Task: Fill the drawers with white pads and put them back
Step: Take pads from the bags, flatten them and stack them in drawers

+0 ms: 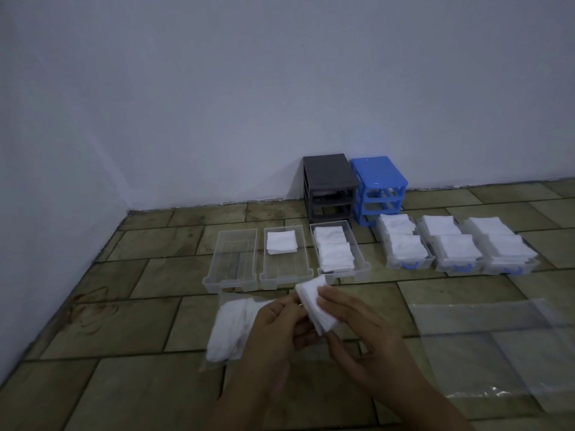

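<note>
Pads (314,306) sit stacked at lower centre of the frame, pinched between my left hand (280,325) and right hand (357,331), below the drawers (284,256).

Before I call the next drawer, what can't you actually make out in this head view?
- Pad count in the stack held by left hand and right hand: fingers cover it, blurred.
- Bag of pads: its right part is hidden behind the left hand.
- Grey frame and blue frame slots: too dark and small.
- Clear plastic sheet: cut off by the right edge.

Drawers (339,250) before cabinets (329,188)
</note>
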